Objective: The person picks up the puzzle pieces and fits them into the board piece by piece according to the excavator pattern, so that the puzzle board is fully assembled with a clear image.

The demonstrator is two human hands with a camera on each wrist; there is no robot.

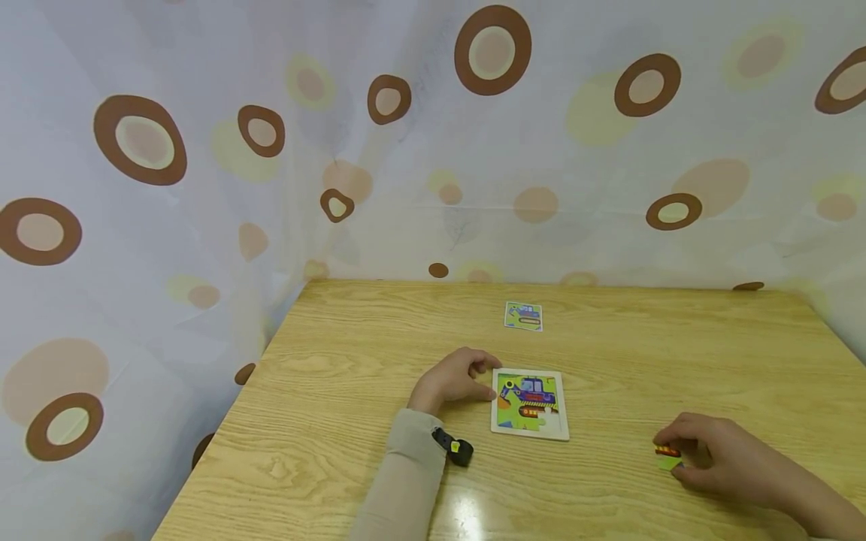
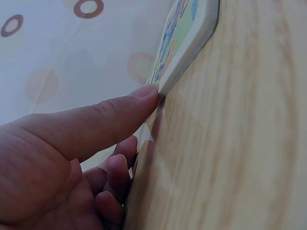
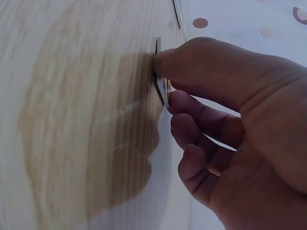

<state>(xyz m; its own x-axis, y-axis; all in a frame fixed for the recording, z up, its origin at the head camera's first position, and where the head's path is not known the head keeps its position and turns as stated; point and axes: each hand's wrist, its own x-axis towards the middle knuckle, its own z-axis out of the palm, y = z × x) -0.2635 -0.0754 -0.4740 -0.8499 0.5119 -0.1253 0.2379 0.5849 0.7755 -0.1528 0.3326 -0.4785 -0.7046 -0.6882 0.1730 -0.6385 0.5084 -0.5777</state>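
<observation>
In the head view a square jigsaw puzzle [image 1: 531,402] in a pale frame lies on the table, its picture a blue excavator on green. Its lower right shows bare pale board. My left hand [image 1: 460,376] holds the frame by its upper left corner, thumb against the left edge and index finger at the corner; the left wrist view shows the thumb tip [image 2: 146,90] touching the rim. To the right of the puzzle, my right hand [image 1: 720,460] pinches a puzzle piece [image 1: 667,457] with red, yellow and green on it. That piece [image 3: 160,81] appears edge-on in the right wrist view.
A small picture card [image 1: 524,316] with a similar excavator lies farther back on the wooden table [image 1: 379,323]. Behind and to the left hangs a white curtain [image 1: 406,165] with brown rings. A black strap [image 1: 453,446] is on the left sleeve.
</observation>
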